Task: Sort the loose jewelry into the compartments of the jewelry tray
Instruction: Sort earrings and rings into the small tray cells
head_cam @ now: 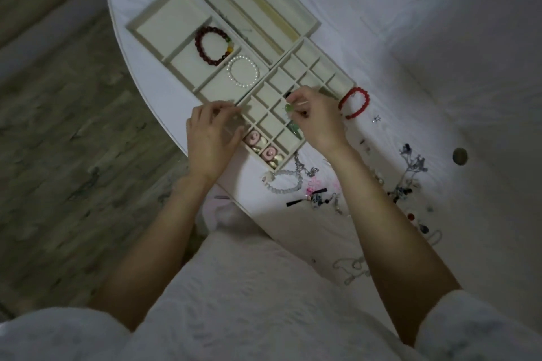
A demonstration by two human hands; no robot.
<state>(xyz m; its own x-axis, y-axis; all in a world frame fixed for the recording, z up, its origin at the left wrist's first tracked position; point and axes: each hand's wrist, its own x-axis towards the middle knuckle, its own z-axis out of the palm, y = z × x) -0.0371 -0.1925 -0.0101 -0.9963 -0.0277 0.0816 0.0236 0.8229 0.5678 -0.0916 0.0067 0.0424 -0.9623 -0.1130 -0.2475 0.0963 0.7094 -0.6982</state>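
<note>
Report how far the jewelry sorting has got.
Done: a dark red bead bracelet and a pearl bracelet lie in the larger compartments, and pink pieces fill two small cells of the grid tray. In hand: the right hand pinches a small green piece over the grid; the left hand rests at the tray's edge. Left: a bright red bracelet, a white bracelet and scattered small pieces on the table.

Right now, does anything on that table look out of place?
Yes: the red bracelet lies on the cloth just outside the grid tray, not in a compartment. More loose jewelry is scattered nearby, still unsorted.
</note>
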